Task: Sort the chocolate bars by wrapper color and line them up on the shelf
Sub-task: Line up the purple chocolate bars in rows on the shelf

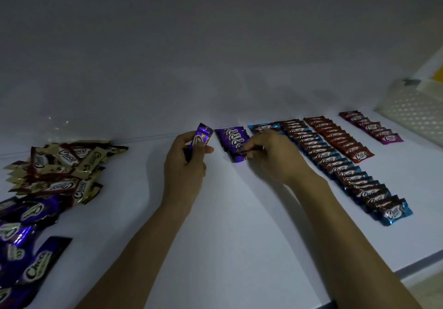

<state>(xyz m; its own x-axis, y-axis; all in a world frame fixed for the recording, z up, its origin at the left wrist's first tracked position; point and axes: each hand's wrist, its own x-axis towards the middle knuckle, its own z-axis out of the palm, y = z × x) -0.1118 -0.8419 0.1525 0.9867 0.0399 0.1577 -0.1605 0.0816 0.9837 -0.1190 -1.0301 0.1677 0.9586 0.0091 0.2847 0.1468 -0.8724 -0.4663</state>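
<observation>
My left hand [185, 164] grips a small stack of purple-wrapped chocolate bars [202, 137], held upright above the white shelf [239, 224]. Just to its right, my right hand [266, 152] pinches the front bar of a short purple row [233, 138] lying against the back wall. Further right run a long blue-wrapped row [335, 162], a red row [335, 136] and a short magenta row [374, 126]. At the left lie a loose heap of gold-wrapped bars [60, 167] and a heap of purple bars [21, 236].
A white textured tray or box [414, 112] stands at the far right against the wall. The shelf's front edge [412, 270] drops off at the lower right. A crumpled clear plastic wrap [56, 126] lies behind the gold heap.
</observation>
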